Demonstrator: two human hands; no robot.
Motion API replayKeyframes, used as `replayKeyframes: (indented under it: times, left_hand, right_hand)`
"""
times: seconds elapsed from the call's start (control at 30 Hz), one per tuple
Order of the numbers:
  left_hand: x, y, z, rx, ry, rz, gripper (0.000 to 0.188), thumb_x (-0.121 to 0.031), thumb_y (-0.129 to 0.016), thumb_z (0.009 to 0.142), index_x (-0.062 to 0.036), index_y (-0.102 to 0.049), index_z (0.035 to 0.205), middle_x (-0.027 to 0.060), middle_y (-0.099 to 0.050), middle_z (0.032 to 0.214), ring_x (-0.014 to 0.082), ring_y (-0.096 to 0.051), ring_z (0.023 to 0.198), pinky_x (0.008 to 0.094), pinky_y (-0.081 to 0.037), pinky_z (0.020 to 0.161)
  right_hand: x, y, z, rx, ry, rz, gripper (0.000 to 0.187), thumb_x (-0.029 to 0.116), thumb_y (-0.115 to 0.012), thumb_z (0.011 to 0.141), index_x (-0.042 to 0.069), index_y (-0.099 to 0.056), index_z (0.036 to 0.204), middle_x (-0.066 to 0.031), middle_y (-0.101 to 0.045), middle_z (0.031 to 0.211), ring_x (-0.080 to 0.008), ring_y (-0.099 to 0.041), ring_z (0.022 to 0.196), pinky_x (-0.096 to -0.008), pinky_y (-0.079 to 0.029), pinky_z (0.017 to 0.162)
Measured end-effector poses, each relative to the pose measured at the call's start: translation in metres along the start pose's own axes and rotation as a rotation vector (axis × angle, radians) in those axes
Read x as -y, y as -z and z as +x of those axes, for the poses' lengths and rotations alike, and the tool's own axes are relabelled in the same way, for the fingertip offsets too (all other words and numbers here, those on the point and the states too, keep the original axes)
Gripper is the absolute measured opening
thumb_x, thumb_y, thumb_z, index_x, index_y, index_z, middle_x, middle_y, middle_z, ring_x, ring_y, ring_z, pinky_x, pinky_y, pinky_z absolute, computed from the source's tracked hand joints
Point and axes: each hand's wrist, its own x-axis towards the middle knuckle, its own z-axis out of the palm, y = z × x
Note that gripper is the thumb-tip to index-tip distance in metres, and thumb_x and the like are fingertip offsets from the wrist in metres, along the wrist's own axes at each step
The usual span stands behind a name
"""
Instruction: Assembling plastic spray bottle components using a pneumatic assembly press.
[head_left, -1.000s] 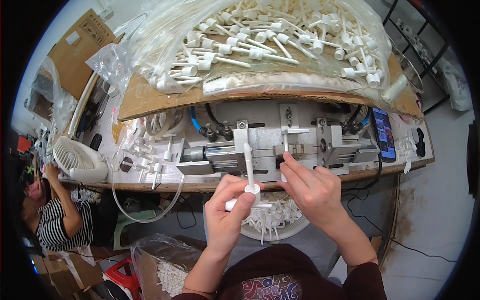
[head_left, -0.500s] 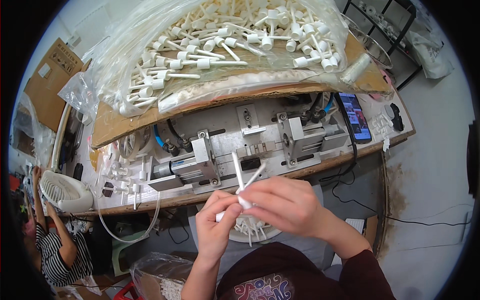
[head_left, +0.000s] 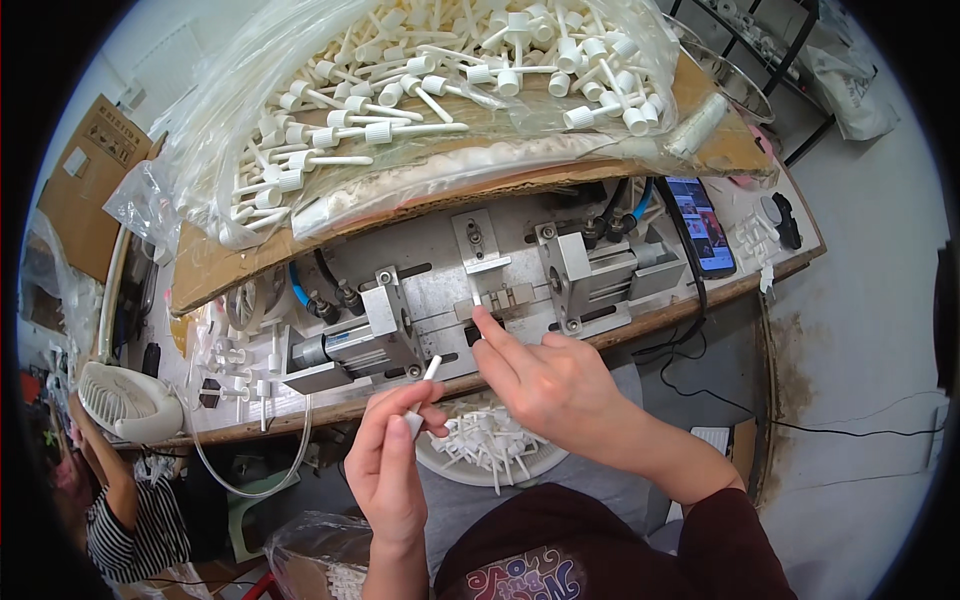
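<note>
My left hand (head_left: 392, 462) pinches a short white plastic tube (head_left: 426, 382) between thumb and fingers, held just below the front edge of the bench. My right hand (head_left: 545, 385) reaches up to the grey metal press fixture (head_left: 480, 290), its index finger touching a small white piece (head_left: 477, 300) at the fixture's middle slot. A white bowl (head_left: 535, 468) holding several white tubes sits on my lap under the two hands.
A clear plastic bag (head_left: 440, 80) full of white pump parts lies on a cardboard sheet behind the fixture. A phone (head_left: 703, 225) lies at the right. Loose white parts (head_left: 240, 375) and a small white fan (head_left: 125, 400) are at the left, near another person (head_left: 120, 500).
My right hand has let go of the long tube and risen to the fixture's slot. My left hand has dropped lower with a short tube. The view has tilted.
</note>
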Motion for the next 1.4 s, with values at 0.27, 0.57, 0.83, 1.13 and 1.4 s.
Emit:
replayKeyframes:
  times: [0.27, 0.57, 0.83, 1.13, 1.4]
  left_hand:
    - [-0.008, -0.010, 0.002, -0.052, -0.042, -0.028, 0.043, 0.003, -0.050, 0.099, 0.0091, -0.044, 0.142, 0.0236, -0.063, 0.126, 0.0267, -0.064, 0.114, 0.0387, -0.053, 0.100]
    - [-0.003, -0.018, -0.007, 0.185, -0.129, 0.358, 0.071, 0.010, -0.062, 0.090, 0.0034, -0.027, 0.151, 0.0195, -0.070, 0.112, 0.0205, -0.068, 0.106, 0.0293, -0.050, 0.093]
    - [0.015, -0.047, -0.001, 0.410, -0.398, 0.551, 0.120, -0.010, -0.089, 0.073, -0.0008, -0.004, 0.157, 0.0283, -0.038, 0.153, 0.0335, -0.066, 0.113, 0.0423, -0.053, 0.098]
    - [0.026, -0.033, -0.009, 0.453, -0.324, 0.560, 0.107, 0.000, -0.081, 0.075, -0.0016, -0.012, 0.157, 0.0274, -0.047, 0.148, 0.0275, -0.071, 0.099, 0.0383, -0.055, 0.091]
    - [0.032, -0.024, -0.014, 0.473, -0.348, 0.674, 0.099, 0.001, -0.079, 0.077, -0.0006, -0.019, 0.155, 0.0245, -0.057, 0.138, 0.0250, -0.072, 0.091, 0.0369, -0.055, 0.087]
  right_hand:
    - [0.004, 0.004, 0.004, 0.078, -0.038, -0.053, 0.018, 0.013, -0.064, 0.074, 0.003, -0.061, 0.090, -0.0210, -0.067, 0.124, -0.0112, -0.059, 0.052, -0.0245, -0.046, 0.054]
    - [0.005, 0.033, -0.014, -0.116, -0.387, 1.036, 0.022, 0.010, -0.077, 0.085, 0.000, -0.070, 0.103, -0.0102, -0.070, 0.090, -0.0125, -0.067, 0.064, -0.0247, -0.051, 0.056]
    - [-0.023, 0.060, -0.068, -0.263, -0.909, 1.159, 0.008, -0.001, -0.071, 0.089, -0.002, -0.071, 0.096, -0.0061, -0.070, 0.085, -0.0066, -0.064, 0.061, -0.0191, -0.048, 0.051]
    - [-0.163, 0.094, -0.167, -0.637, -1.119, 0.197, 0.008, 0.008, -0.071, 0.092, 0.000, -0.070, 0.093, 0.0017, -0.062, 0.070, -0.0023, -0.053, 0.055, -0.0186, -0.038, 0.050]
    - [-0.226, 0.073, -0.185, -0.333, -1.118, -0.081, 0.013, 0.010, -0.075, 0.083, 0.000, -0.071, 0.088, -0.0077, -0.061, 0.062, -0.0131, -0.055, 0.054, -0.0301, -0.047, 0.056]
